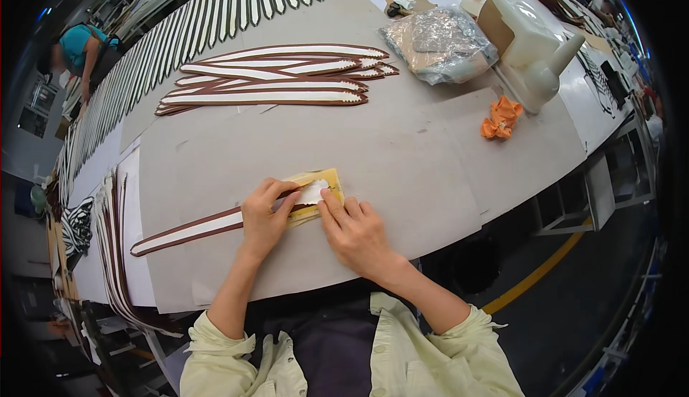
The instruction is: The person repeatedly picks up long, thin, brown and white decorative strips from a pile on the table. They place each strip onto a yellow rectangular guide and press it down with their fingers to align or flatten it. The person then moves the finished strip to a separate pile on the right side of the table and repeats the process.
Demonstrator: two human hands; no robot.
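A brown strap with a white strip along its middle point(194, 229) lies slantwise on the table in front of me. Its right end rests on a yellow pad point(332, 176), where a white patch point(313, 192) shows between my hands. My left hand point(267, 214) pinches the strap's edge just left of that patch, thumb against fingers. The fingers of my right hand point(353, 230) are bent and press on the strap's end at the pad's right side. They partly cover that end, so its exact shape is hidden.
A pile of similar brown-and-white straps point(273, 74) lies beyond my hands. Dark-edged strips point(215, 20) line the far side. More straps point(115, 246) hang over the left edge. At right are a plastic bag point(439, 44), white bottle point(535, 67) and crumpled orange piece point(501, 118). A person point(86, 49) bends at far left.
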